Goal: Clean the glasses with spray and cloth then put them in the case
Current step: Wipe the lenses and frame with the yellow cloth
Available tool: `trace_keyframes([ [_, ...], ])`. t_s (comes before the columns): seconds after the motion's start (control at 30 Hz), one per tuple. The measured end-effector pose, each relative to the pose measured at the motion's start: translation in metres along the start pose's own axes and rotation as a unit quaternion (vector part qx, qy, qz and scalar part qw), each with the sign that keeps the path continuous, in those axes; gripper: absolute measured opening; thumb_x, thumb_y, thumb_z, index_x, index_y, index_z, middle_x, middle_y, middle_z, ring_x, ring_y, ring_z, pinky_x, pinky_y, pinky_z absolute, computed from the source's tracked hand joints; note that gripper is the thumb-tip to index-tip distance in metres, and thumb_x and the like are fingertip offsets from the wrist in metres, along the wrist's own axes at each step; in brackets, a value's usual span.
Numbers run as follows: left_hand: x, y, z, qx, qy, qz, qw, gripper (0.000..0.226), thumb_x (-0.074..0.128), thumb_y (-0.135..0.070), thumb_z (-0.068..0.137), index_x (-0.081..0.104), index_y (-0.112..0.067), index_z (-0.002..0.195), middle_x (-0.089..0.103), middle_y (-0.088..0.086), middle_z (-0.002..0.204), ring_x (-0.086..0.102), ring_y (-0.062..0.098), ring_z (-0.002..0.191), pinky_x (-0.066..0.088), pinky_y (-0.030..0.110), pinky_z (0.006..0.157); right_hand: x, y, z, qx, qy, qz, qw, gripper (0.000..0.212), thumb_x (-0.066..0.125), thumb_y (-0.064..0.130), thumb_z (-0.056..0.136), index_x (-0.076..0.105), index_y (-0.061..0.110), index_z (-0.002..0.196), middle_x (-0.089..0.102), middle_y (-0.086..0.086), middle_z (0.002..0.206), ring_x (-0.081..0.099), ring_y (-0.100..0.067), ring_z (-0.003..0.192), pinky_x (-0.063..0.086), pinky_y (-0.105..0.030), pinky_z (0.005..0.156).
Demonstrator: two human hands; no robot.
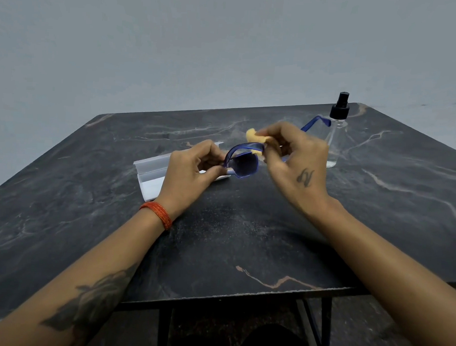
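Two bare arms reach out from the bottom of the view over a dark table [245,239] that looks like black stone with pale and rusty lines in it. On one forearm there is a dark leaf-like tattoo, and that wrist wears a stack of orange bangles [157,213].

That arm ends in the left hand [189,171]. Its fingers and thumb are curled in and pinch the left end of the blue glasses [244,161], right by the corner of the frame. It holds them up off the table. One dark lens faces the camera, just to the right of this pinch.

At the other side of the lens is the right hand [294,160]. It has a small dark tattoo on its back; it may be a letter, but it is too blurry to read. Its thumb and fingertips squeeze a little yellow cloth [255,140] onto the top rim of the glasses. The cloth is folded over the frame. This hand looks a bit blurry. One blue arm of the glasses pokes out past it, up and to the right.

Behind the left hand, partly hidden by it, a white case [153,172] lies open on the table. Beyond the right hand stands a clear spray bottle [337,135] with a black pump top. The bottle shows no label or writing.
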State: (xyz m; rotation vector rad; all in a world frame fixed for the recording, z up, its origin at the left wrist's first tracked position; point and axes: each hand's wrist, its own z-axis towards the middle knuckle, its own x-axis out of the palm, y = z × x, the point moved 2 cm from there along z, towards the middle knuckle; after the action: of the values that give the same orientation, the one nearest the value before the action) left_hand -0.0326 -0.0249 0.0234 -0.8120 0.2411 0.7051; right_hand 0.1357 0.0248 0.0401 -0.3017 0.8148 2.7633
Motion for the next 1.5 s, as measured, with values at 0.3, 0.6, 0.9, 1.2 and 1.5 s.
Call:
trace_keyframes([
  [0.3, 0.000, 0.000, 0.000, -0.008, -0.001, -0.014, 1.000, 0.019, 0.073, 0.001, 0.072, 0.060, -0.012, 0.079, 0.065, -0.010, 0.078, 0.062, -0.005, 0.071, 0.048, 0.009, 0.070, -0.005, -0.002, 0.003, 0.154, -0.023, 0.122, 0.980, 0.018, 0.070, 0.025, 0.083, 0.054, 0.029, 0.075, 0.068, 0.002, 0.069, 0.065, -0.010, 0.065, 0.049, -0.024, 0.057],
  [0.6, 0.000, -0.002, 0.001, 0.001, 0.003, 0.003, 1.000, 0.019, 0.071, 0.002, 0.073, 0.060, -0.012, 0.080, 0.063, -0.013, 0.077, 0.062, -0.007, 0.072, 0.049, 0.008, 0.070, 0.005, -0.002, -0.004, 0.153, 0.085, 0.088, 0.981, 0.026, 0.074, 0.020, 0.080, 0.049, 0.031, 0.081, 0.063, 0.006, 0.071, 0.063, -0.007, 0.055, 0.050, -0.023, 0.049],
  [0.9, 0.000, -0.003, 0.000, 0.007, 0.009, 0.013, 1.000, 0.027, 0.072, 0.002, 0.072, 0.058, -0.020, 0.077, 0.063, -0.013, 0.076, 0.062, -0.003, 0.072, 0.050, 0.011, 0.070, 0.010, 0.001, -0.010, -0.096, 0.064, -0.153, 0.981, 0.011, 0.076, 0.004, 0.067, 0.070, 0.008, 0.076, 0.067, -0.003, 0.079, 0.059, -0.019, 0.063, 0.036, -0.019, 0.061],
  [1.2, -0.001, -0.002, -0.001, 0.008, 0.006, 0.012, 1.000, 0.024, 0.072, 0.003, 0.072, 0.060, -0.017, 0.078, 0.062, -0.016, 0.076, 0.062, -0.007, 0.071, 0.048, 0.008, 0.069, 0.013, 0.001, -0.011, -0.107, 0.138, -0.105, 0.979, 0.015, 0.064, 0.011, 0.076, 0.069, 0.015, 0.090, 0.063, -0.001, 0.068, 0.053, -0.013, 0.057, 0.045, -0.026, 0.055],
  [1.5, -0.001, -0.002, 0.000, 0.003, 0.006, 0.002, 1.000, 0.025, 0.072, 0.003, 0.072, 0.058, -0.017, 0.077, 0.063, -0.014, 0.077, 0.061, -0.006, 0.071, 0.048, 0.008, 0.069, 0.012, 0.001, -0.012, -0.093, 0.110, -0.122, 0.982, 0.014, 0.064, -0.002, 0.069, 0.070, 0.008, 0.076, 0.063, 0.000, 0.075, 0.044, -0.005, 0.069, 0.033, -0.017, 0.060],
])
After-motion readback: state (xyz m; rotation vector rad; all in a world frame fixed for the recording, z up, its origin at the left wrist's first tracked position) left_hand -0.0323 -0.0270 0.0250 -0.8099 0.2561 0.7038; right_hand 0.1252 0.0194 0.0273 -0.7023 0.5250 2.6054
